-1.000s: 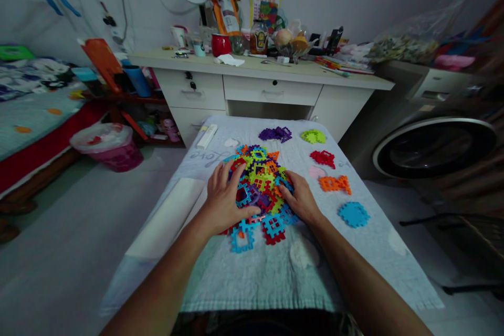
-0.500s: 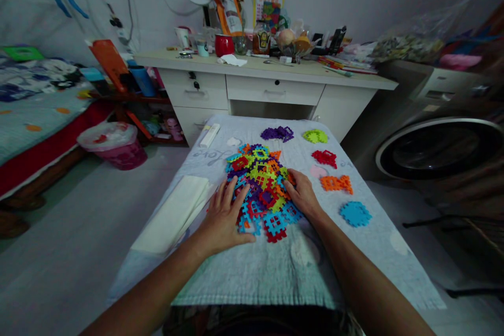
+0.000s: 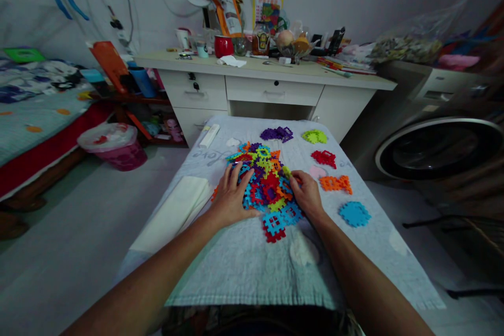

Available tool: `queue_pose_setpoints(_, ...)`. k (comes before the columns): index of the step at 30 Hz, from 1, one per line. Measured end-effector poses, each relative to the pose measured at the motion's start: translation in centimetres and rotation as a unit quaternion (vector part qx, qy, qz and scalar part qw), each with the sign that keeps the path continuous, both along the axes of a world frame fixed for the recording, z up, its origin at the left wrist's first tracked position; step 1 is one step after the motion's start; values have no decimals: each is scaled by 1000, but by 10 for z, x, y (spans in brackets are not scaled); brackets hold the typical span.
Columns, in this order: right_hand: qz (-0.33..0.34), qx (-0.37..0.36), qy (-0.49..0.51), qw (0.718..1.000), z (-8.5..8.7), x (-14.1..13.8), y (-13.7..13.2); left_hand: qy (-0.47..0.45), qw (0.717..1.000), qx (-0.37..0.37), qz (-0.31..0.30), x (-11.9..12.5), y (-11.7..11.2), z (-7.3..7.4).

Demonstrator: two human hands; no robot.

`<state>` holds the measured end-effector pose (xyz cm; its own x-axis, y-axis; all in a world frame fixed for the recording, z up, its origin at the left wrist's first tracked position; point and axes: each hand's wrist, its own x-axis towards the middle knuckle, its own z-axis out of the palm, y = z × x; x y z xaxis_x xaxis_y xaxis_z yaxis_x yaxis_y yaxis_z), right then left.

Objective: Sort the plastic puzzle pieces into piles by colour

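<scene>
Left forearm and right forearm: bare, reaching forward. Left hand: palm down, fingers spread, thumb pointing inward. Right hand: fingers curled, thumb forward.

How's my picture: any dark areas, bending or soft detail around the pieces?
Head view: dim light, darker around the washing machine; stretched toward the edges; in that same view the pile of plastic pieces looks slightly soft, colours distinct.

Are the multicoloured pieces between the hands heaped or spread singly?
Heaped: the multicoloured pieces overlap, colours jumbled, between the left hand and right hand.
</scene>
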<state>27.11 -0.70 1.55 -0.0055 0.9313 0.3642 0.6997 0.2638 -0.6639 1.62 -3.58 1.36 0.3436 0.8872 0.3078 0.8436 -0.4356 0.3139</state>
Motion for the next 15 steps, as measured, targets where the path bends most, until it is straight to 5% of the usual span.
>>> queue_pose_setpoints(7,-10,-7,176,984,6,-1,-5,5,1000,3,10,2,9,-2)
queue_pose_setpoints(15,-49,-51,319,945,2,6,-1,5,999,-1,-39,15,-3,13)
